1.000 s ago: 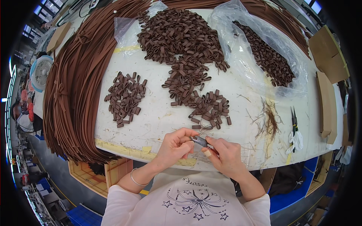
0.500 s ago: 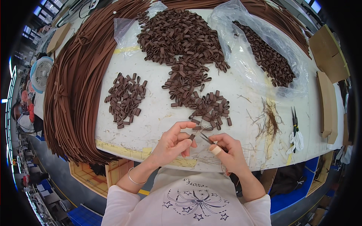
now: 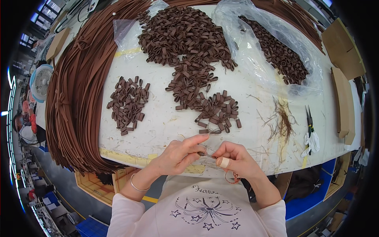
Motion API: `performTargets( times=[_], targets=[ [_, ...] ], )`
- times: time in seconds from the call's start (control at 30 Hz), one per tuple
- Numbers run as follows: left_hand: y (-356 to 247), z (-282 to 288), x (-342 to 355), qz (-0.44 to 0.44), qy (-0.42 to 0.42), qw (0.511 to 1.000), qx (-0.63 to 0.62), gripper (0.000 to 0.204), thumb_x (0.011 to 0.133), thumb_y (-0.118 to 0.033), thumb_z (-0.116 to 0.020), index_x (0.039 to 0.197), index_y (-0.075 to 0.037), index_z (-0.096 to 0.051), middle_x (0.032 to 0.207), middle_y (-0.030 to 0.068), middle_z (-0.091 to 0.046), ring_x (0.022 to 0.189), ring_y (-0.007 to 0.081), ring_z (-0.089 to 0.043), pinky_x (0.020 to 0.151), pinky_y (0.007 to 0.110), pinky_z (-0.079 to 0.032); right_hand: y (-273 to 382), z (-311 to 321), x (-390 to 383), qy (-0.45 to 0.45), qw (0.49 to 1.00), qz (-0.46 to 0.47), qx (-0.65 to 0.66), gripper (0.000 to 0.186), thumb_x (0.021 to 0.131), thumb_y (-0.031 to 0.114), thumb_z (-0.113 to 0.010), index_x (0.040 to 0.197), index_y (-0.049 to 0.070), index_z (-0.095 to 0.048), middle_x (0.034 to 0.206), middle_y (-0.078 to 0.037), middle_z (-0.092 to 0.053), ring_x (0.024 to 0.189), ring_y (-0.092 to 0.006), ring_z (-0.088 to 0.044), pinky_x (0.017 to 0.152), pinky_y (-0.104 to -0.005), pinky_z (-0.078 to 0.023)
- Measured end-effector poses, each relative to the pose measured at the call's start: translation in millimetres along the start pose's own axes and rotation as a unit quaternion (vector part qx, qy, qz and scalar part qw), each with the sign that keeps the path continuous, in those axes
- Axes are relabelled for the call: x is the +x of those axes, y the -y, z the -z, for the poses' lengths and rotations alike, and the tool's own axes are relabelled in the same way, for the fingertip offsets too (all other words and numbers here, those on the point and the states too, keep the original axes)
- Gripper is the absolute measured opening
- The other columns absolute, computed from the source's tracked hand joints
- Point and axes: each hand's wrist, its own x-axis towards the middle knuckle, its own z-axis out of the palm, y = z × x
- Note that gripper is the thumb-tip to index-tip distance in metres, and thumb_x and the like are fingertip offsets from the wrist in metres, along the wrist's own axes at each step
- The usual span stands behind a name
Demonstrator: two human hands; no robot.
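Observation:
My left hand (image 3: 179,155) pinches a small brown strap loop (image 3: 201,153) between thumb and fingers, its index finger stretched out above. Closed around a pair of small scissors (image 3: 233,179) is my right hand (image 3: 238,160), with tape wrapped on one finger. The scissors' orange-wrapped handle shows below the hand, and their blades point left at the loop, mostly covered by fingers. Just beyond my hands lies the near end of a trail of brown loops (image 3: 219,112), joined to a large heap (image 3: 185,37). A smaller pile of loops (image 3: 128,103) sits to the left.
Long brown strips (image 3: 81,94) line the table's left side. A clear plastic bag (image 3: 272,47) of loops lies far right. Thread scraps (image 3: 283,120), black-bladed scissors (image 3: 310,122) with white-wrapped handles and cardboard boxes (image 3: 342,104) are at right. A fan (image 3: 41,83) stands left.
My right hand has moved slightly left and down, bringing the scissors against the loop in my left hand. The blades, spread and visible before, are now mostly hidden. The whole view has shifted slightly.

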Motion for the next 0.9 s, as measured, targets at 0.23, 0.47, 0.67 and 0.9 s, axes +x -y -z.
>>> performTargets(
  times=[0.23, 0.47, 0.67, 0.9],
  targets=[
    [-4, 0, 6, -0.055, -0.009, 0.996, 0.066, 0.058, 0.073, 0.006, -0.053, 0.126, -0.001, -0.031, 0.081, 0.0104, -0.062, 0.061, 0.0255, -0.059, 0.056, 0.031, -0.047, -4, 3, 2, 0.007, 1.000, 0.016, -0.025, 0.015, 0.080, 0.016, -0.061, 0.084, 0.004, -0.054, 0.067, 0.002, -0.055, 0.055, -0.0024, -0.043, 0.048, -0.0183, -0.033],
    [-15, 4, -4, 0.189, -0.087, 0.939, -0.275, 0.050, 0.084, -0.005, -0.047, 0.126, -0.004, -0.020, 0.068, 0.0103, -0.058, 0.056, 0.0130, -0.054, 0.050, 0.022, -0.042, -6, -2, -1, -0.130, 0.938, 0.183, -0.263, 0.019, 0.077, 0.015, -0.064, 0.084, 0.001, -0.053, 0.059, -0.003, -0.055, 0.045, -0.0057, -0.045, 0.040, -0.0210, -0.035],
    [-22, 6, -1, 0.261, -0.108, 0.896, -0.342, 0.045, 0.079, 0.001, -0.044, 0.120, -0.003, -0.026, 0.059, 0.0061, -0.052, 0.046, 0.0091, -0.046, 0.043, 0.018, -0.036, -9, -17, 7, -0.184, 0.765, 0.365, -0.497, 0.024, 0.072, 0.018, -0.068, 0.085, 0.002, -0.054, 0.053, -0.003, -0.050, 0.038, -0.0140, -0.047, 0.037, -0.0250, -0.036],
    [-23, 7, -2, 0.251, -0.083, 0.907, -0.327, 0.044, 0.082, -0.001, -0.043, 0.122, -0.004, -0.025, 0.063, 0.0035, -0.052, 0.049, 0.0055, -0.042, 0.047, 0.017, -0.036, -11, -16, 11, -0.176, 0.720, 0.388, -0.548, 0.023, 0.072, 0.018, -0.067, 0.084, 0.003, -0.055, 0.051, -0.002, -0.049, 0.037, -0.0149, -0.045, 0.036, -0.0264, -0.034]
  ],
)
